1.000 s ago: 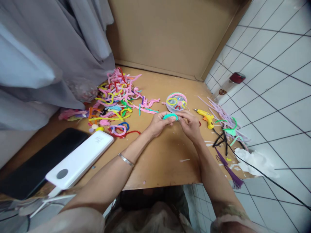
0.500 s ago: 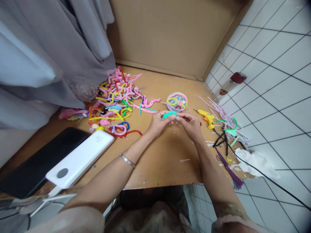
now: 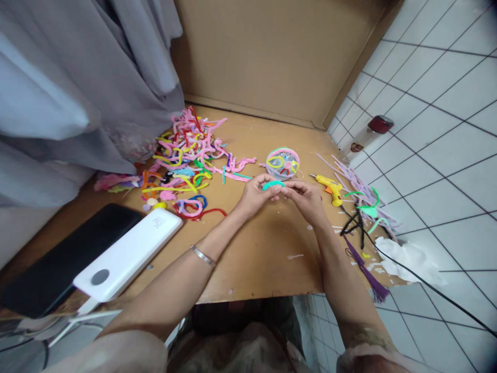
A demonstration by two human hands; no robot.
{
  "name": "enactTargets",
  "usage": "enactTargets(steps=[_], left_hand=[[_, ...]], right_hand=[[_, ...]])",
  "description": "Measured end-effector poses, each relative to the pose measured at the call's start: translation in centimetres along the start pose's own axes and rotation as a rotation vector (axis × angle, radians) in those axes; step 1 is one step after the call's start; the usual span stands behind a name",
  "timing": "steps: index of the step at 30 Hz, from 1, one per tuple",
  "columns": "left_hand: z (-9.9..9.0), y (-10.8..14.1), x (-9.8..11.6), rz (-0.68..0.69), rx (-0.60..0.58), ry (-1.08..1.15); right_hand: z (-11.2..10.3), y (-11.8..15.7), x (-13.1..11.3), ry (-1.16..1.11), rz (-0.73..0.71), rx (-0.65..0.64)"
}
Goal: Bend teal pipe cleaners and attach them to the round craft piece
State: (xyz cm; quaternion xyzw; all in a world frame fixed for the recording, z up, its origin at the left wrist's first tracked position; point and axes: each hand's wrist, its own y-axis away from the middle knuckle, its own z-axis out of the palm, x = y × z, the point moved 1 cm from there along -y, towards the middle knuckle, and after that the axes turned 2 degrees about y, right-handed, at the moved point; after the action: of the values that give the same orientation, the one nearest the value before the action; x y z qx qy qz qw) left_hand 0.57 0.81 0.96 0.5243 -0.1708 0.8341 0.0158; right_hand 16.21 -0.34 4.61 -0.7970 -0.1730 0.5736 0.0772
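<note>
A short, curved teal pipe cleaner piece is pinched between my two hands over the middle of the table. My left hand grips its left part between thumb and fingers. At its right end, my right hand is closed, thumb and forefinger meeting the teal piece. The fingertips of both hands touch or nearly touch, hiding part of it. Just beyond my hands sits a round clear container with pink, yellow and red pipe cleaner pieces on it.
A tangled heap of coloured pipe cleaners lies at the left back. A white power bank and a black slab rest at the front left. To the right are a yellow glue gun, lilac pipe cleaners, a purple tassel and crumpled tissue.
The teal piece has shifted slightly to the right and shows a more arched shape between my fingers. Both hands stay in nearly the same place.
</note>
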Motion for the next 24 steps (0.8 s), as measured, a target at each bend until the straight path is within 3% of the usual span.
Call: enactTargets(steps=[4, 10, 17, 24], left_hand=[[-0.02, 0.00, 0.17, -0.006, -0.032, -0.017], [-0.19, -0.17, 0.09, -0.011, -0.015, -0.047], [-0.30, -0.08, -0.15, -0.010, -0.031, -0.088], [-0.44, 0.08, -0.22, 0.110, -0.077, -0.223]], right_hand=[[-0.23, -0.11, 0.34, 0.062, -0.033, 0.007], [-0.21, -0.07, 0.55, 0.321, -0.210, 0.070], [-0.23, 0.13, 0.59, 0.430, -0.265, 0.056], [-0.19, 0.23, 0.39, 0.516, -0.271, 0.025]])
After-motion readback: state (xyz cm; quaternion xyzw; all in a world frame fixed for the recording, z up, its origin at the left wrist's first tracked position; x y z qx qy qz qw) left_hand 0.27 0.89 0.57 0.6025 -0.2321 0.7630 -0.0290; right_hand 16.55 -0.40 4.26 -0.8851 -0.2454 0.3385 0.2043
